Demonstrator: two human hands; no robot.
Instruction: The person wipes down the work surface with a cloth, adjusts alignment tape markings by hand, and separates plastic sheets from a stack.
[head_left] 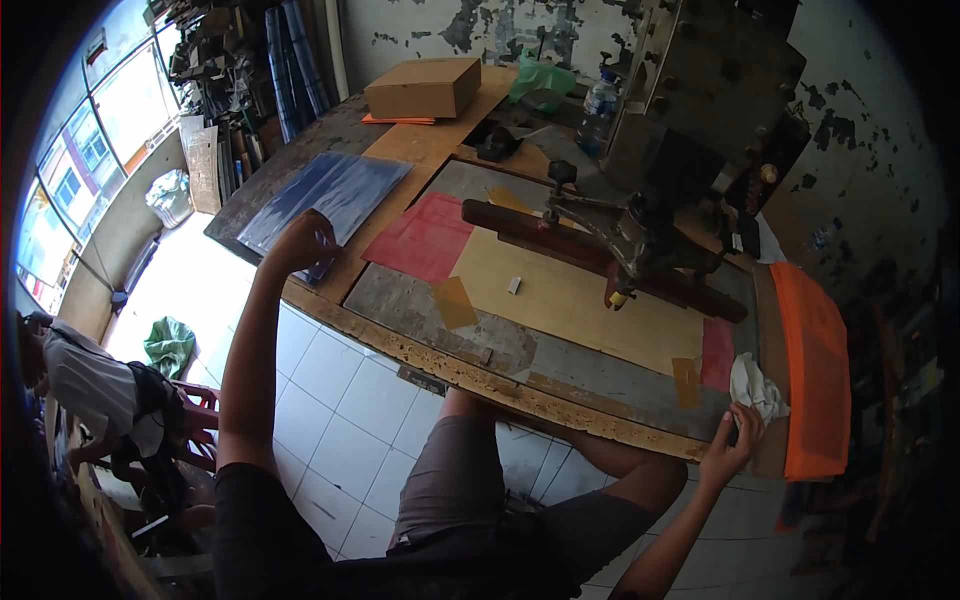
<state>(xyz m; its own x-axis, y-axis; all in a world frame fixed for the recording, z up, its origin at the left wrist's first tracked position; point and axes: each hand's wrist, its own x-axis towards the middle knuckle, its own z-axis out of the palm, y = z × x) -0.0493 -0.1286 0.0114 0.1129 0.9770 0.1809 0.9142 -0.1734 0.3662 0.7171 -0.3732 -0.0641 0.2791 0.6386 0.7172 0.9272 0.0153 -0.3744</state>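
My left hand [303,243] is raised over the near edge of a stack of shiny blue plastic sheets [335,195]. Its fingers curl in toward the thumb, and anything pinched there is too small to make out. At the near right corner of the table, my right hand [735,445] rests with a gap between thumb and fingers, its fingertips against a crumpled white cloth [755,388]. Between the hands lies a cream-coloured board [570,290] with a small pale block [514,286] on it. A red sheet [425,235] adjoins its left end.
A dark press bar [600,260] with a metal linkage crosses above the board. Orange sheets [815,370] lie at the right edge. Farther back are a cardboard box [425,88], a green plastic bag [542,82] and a water bottle [598,113]. Another person [95,380] sits at lower left.
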